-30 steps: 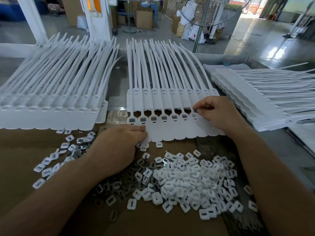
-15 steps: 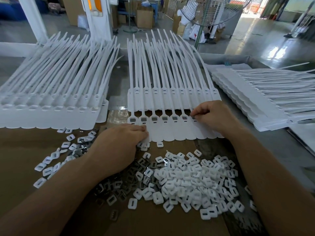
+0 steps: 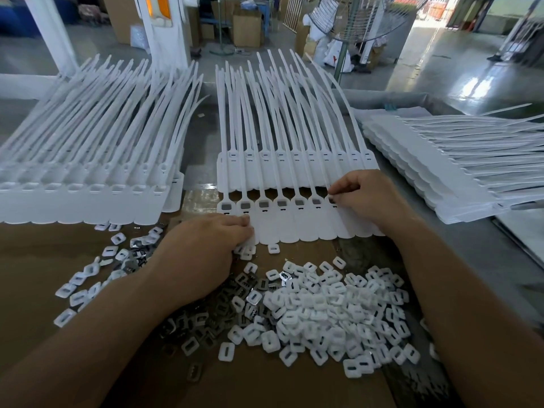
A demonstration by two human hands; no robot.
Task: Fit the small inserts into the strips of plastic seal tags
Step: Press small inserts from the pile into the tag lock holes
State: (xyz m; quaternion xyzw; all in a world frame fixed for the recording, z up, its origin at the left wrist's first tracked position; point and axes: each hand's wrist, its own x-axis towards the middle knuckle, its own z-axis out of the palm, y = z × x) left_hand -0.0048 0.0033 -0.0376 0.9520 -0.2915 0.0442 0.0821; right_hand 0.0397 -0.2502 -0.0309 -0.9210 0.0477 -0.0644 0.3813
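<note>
On a cardboard-topped counter (image 3: 44, 260) in a concrete-floored workshop. Pressing the left end of the front strip of seal tags (image 3: 294, 228) with the left hand (image 3: 203, 254), palm down, grip hidden. Pinching one insert (image 3: 331, 198) at the seventh socket with the right hand (image 3: 368, 198) fingers. Six sockets filled. Loose inserts (image 3: 323, 313) heaped toward the counter's front edge.

Bright daylight from upper right; glare on floor (image 3: 477, 81); soft shadows; wide-angle bending at edges.
</note>
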